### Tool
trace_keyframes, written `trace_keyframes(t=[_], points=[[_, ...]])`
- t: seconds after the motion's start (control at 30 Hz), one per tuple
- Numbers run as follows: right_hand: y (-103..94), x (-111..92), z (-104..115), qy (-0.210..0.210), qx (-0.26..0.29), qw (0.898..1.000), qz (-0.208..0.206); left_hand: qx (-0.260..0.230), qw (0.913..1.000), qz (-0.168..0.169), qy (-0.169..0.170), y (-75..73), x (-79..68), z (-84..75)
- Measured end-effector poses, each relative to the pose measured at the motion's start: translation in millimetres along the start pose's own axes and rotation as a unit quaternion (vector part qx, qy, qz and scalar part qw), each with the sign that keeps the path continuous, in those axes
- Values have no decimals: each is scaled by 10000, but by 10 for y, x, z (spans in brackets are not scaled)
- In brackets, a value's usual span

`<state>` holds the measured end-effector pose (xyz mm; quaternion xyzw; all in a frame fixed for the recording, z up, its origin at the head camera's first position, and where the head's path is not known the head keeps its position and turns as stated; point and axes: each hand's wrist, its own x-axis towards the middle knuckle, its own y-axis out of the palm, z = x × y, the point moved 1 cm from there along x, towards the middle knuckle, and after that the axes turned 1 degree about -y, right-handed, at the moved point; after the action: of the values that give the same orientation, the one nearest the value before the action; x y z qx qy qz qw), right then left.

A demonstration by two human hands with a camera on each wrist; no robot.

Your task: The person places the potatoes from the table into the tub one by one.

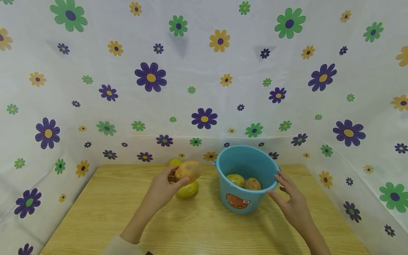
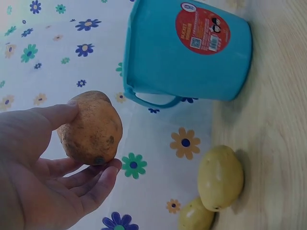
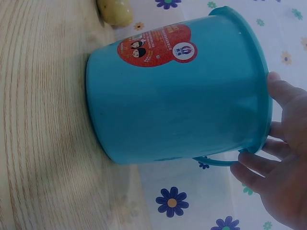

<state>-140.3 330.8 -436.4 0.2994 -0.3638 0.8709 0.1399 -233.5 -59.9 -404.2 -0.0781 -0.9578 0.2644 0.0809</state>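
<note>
My left hand [image 1: 162, 189] holds a brown potato [image 2: 92, 128] between thumb and fingers, raised above the table. Beneath it in the head view sits a smooth yellow oval piece of produce [image 1: 187, 190], with a similar one [image 1: 175, 162] partly hidden behind. To the right stands a blue bucket [image 1: 242, 202], upright, with a red label. Inside lie a yellowish potato-like piece [image 1: 236, 179] and a brown potato [image 1: 252, 184]. My right hand [image 1: 293, 207] touches the bucket's right rim from outside, thumb and fingers spread, with fingertips near the handle [image 3: 216, 162].
The wood-grain table [image 1: 105, 212] carries the bucket and produce. A white sheet printed with flowers [image 1: 204, 88] hangs behind and along both sides, bounding the tabletop. The bucket's high wall stands between its contents and the loose pieces on the left.
</note>
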Motion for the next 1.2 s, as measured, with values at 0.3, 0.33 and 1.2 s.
trace_keyframes(t=[0.3, 0.33, 1.2], points=[[0, 3, -3, 19, -9, 10000, 11, -47, 9996, 34, 281, 62, 8, -279], [0, 4, -5, 19, -6, 10000, 10, -58, 9995, 45, 319, 73, 14, -308], [-11, 9, -15, 38, 65, 9999, 75, -254, 9924, 631, 1028, 493, 173, -934]])
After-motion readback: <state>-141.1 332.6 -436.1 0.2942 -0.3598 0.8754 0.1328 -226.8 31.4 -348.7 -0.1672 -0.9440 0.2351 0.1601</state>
